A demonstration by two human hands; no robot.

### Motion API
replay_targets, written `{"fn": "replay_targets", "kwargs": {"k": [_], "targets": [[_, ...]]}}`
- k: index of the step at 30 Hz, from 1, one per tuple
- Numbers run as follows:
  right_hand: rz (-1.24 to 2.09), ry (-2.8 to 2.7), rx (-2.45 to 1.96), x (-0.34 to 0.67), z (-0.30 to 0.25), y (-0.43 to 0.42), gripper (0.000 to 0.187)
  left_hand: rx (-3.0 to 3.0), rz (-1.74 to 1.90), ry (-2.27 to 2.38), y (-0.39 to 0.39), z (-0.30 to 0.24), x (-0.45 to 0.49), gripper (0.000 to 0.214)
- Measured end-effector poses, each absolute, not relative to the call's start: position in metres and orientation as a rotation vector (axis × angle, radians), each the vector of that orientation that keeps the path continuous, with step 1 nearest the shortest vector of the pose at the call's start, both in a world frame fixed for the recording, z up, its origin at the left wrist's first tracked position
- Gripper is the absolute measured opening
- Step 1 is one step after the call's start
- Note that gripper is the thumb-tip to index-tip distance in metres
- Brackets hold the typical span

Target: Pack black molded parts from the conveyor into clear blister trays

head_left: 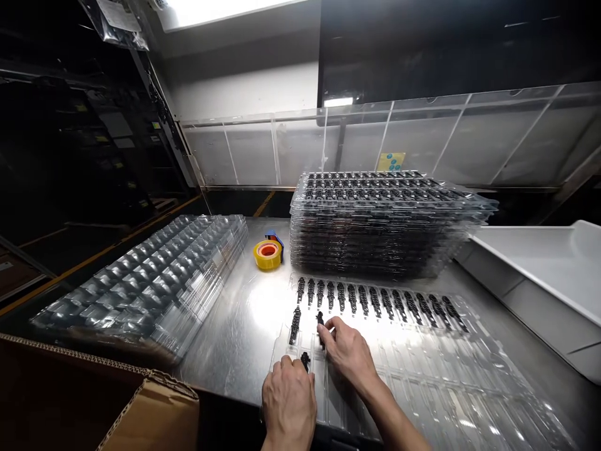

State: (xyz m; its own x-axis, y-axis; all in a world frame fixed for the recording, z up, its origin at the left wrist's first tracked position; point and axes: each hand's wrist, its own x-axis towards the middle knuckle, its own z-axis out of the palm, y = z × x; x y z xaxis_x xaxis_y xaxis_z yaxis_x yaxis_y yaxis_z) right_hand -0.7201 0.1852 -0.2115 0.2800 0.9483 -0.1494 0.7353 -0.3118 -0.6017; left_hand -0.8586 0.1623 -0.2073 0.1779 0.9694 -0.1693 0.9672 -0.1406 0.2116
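A clear plastic tray (422, 357) lies on the metal table in front of me. Its far row is filled with small black plastic parts (352, 298), and one more lies at the left of the second row. My right hand (350, 352) pinches a black part (320, 319) between thumb and fingers, over the second row. At the tray's near left, my left hand (288, 398) is closed with its back to me. Another black part (305, 361) sticks out by its fingertips; the grip itself is mostly hidden.
A tall stack of filled trays (366, 235) stands behind the tray. On the left is a stack of clear trays (154, 275). A yellow tape roll (267, 255) sits between them. A cardboard box (154, 413) is at front left, a white bin (535, 294) at right.
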Motion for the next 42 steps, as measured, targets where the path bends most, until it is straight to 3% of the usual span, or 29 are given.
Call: {"fn": "replay_targets", "kwargs": {"k": [15,20,29,37,42], "targets": [[0.546,-1.712,-2.359,-0.72,-0.209,0.2,0.033,1.997,0.267,1.922,0.196,-0.177,-0.866,0.013],[0.588,-1.67,-2.354,-0.72,-0.202,0.207,0.024,2.055,0.301,1.936,0.218,-0.177,-0.858,0.015],[0.908,-1.564,-2.163,-0.707,-0.208,0.205,0.032,2.096,0.28,1.914,0.225,-0.189,-0.854,0.017],[0.602,-1.575,-2.351,-0.706,-0.206,0.199,0.026,2.198,0.255,1.869,0.233,-0.202,-0.843,0.016],[0.547,-1.597,-2.244,-0.706,-0.205,0.194,0.022,2.228,0.294,1.834,0.233,-0.201,-0.84,0.019]]}}
